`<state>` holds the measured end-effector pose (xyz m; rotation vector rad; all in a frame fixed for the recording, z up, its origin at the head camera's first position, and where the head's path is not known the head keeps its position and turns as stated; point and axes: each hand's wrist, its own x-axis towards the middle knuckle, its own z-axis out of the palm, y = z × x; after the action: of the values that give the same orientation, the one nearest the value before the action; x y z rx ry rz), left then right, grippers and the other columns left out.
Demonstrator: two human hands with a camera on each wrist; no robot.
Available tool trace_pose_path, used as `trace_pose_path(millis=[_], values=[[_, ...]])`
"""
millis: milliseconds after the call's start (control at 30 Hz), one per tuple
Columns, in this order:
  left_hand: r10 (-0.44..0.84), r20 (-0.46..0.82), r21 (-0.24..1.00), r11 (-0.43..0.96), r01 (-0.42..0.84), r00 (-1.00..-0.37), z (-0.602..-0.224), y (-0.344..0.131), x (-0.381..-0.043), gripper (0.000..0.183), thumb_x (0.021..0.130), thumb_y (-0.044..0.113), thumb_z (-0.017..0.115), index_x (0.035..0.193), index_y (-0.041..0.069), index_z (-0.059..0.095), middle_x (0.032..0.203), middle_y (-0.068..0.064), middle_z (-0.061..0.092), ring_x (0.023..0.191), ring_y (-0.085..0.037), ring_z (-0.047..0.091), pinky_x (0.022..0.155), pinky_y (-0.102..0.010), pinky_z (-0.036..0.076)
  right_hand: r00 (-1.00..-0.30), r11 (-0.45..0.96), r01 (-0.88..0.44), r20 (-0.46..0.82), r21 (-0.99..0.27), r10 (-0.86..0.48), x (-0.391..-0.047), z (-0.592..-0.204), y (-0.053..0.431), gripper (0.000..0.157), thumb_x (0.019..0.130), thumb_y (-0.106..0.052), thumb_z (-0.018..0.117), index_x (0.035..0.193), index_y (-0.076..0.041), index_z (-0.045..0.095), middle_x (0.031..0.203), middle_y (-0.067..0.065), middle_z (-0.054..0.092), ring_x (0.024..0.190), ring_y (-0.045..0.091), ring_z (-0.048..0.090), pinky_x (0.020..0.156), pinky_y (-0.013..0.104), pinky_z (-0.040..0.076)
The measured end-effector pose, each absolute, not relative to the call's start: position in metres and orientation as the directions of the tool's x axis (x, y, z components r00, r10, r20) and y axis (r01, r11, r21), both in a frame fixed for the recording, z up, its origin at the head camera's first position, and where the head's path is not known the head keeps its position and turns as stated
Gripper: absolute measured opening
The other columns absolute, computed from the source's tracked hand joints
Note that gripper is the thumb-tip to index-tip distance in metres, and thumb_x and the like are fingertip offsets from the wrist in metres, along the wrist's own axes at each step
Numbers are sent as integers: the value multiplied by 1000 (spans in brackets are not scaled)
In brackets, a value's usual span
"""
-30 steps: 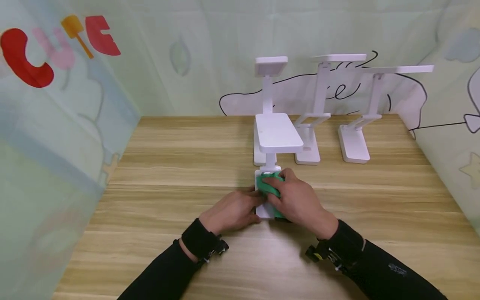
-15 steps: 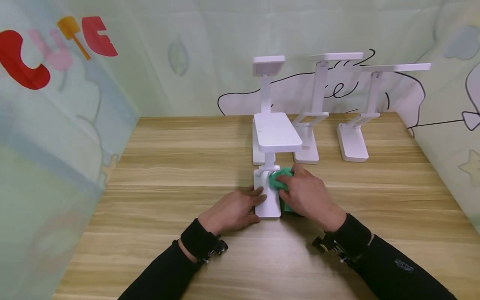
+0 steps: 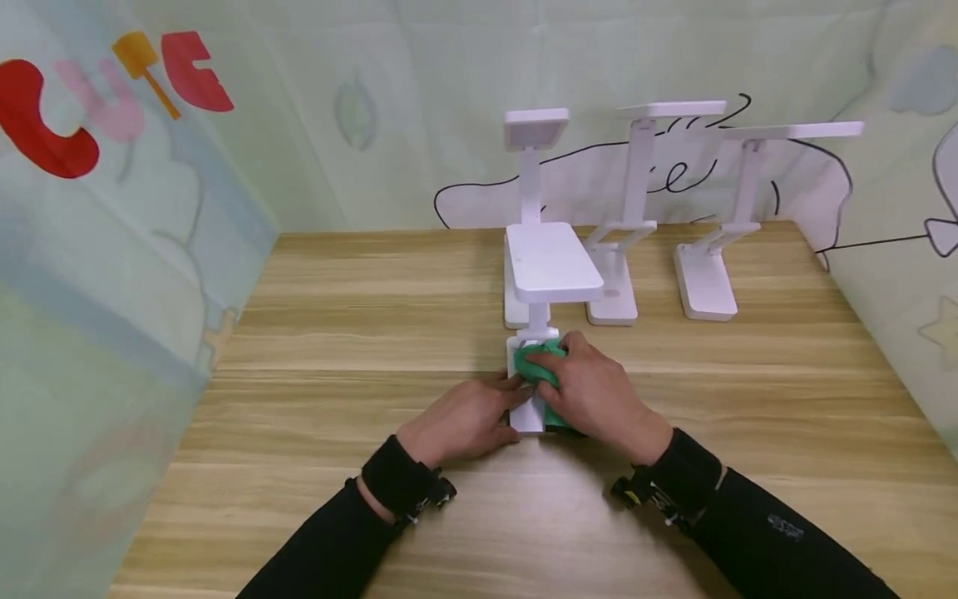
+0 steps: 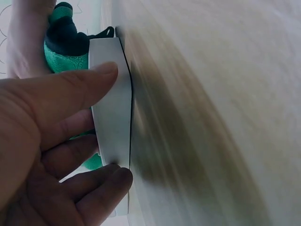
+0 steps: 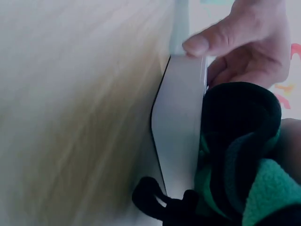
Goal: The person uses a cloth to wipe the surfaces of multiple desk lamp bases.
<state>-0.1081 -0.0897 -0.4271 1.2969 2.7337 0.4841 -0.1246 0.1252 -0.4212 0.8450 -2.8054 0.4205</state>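
The nearest white desk lamp (image 3: pixel 555 262) stands upright on the table, its flat head above its base. My left hand (image 3: pixel 458 423) holds the lamp base (image 3: pixel 527 421) from the left. In the left wrist view, its thumb and outer fingers bear on the base's side wall, while other fingers reach over the top. A green cloth with black edging (image 3: pixel 535 366) is bunched in my right hand (image 3: pixel 599 398), pressed on the base's top just below the stem. In the right wrist view, the cloth (image 5: pixel 270 190) hangs over the base's side, a black loop at its corner.
Three more white desk lamps stand behind: one directly behind (image 3: pixel 535 131), one right of it (image 3: pixel 614 291), one farther right (image 3: pixel 707 287). The wooden table (image 3: pixel 359 333) meets a printed cloth backdrop (image 3: pixel 337 108) at its back and sides.
My right hand moved the cloth right, to the base's edge, and then back left onto its top. The left hand and lamp stayed in place.
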Motion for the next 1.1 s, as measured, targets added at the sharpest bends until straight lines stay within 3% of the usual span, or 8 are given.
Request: trace_pose_path(millis=[200, 400, 567, 667, 767, 900, 1100], values=[[760, 45, 313, 606, 731, -649, -426, -89, -108, 56, 89, 30, 68, 138, 7, 53, 144, -17, 48, 128, -28, 47, 97, -35, 49, -881, 848, -473, 159, -240, -446, -130, -414, 145, 33, 87, -26, 63, 118, -19, 69, 88, 11, 48, 65, 19, 48, 48, 34, 44], [744, 18, 313, 630, 710, -668, -426, -88, -107, 57, 87, 29, 70, 138, 8, 53, 144, -17, 48, 127, -26, 48, 94, -33, 50, -906, 861, -422, 158, -285, -392, -150, -398, 163, 36, 91, -24, 57, 123, -13, 66, 93, 15, 51, 66, 23, 48, 49, 34, 43], [744, 13, 317, 631, 708, -669, -424, -88, -107, 57, 87, 29, 70, 138, 9, 52, 144, -15, 48, 127, -25, 48, 93, -33, 51, -873, 755, -435, 26, -491, -486, -183, -386, 154, 37, 96, -22, 51, 132, -21, 59, 129, 14, 53, 95, 28, 51, 78, 44, 46], [749, 20, 331, 620, 711, -662, -425, -89, -107, 58, 87, 28, 71, 138, 8, 52, 144, -16, 48, 128, -26, 47, 94, -34, 50, -804, 699, -440, -99, -564, -586, -204, -384, 144, 27, 97, -23, 53, 121, -20, 65, 125, 8, 57, 101, 27, 49, 88, 44, 40], [754, 28, 330, 613, 718, -656, -426, -89, -108, 59, 87, 28, 71, 138, 8, 52, 144, -17, 47, 128, -27, 47, 97, -35, 49, -739, 700, -470, -194, -538, -645, -218, -381, 136, 21, 97, -25, 53, 109, -16, 68, 106, 8, 60, 95, 26, 50, 85, 40, 39], [755, 38, 308, 615, 726, -655, -426, -88, -109, 59, 85, 30, 73, 137, 8, 53, 143, -16, 49, 127, -25, 49, 96, -35, 49, -695, 709, -567, -219, -419, -685, -225, -377, 131, 21, 96, -20, 52, 105, -11, 68, 93, 8, 59, 86, 25, 51, 77, 36, 40], [747, 47, 281, 627, 726, -664, -422, -86, -107, 60, 83, 31, 75, 135, 8, 55, 140, -16, 52, 123, -24, 52, 93, -34, 50, -708, 703, -633, -126, -325, -695, -222, -377, 128, 16, 94, -19, 55, 97, -5, 61, 98, 14, 60, 89, 28, 51, 83, 42, 42]])
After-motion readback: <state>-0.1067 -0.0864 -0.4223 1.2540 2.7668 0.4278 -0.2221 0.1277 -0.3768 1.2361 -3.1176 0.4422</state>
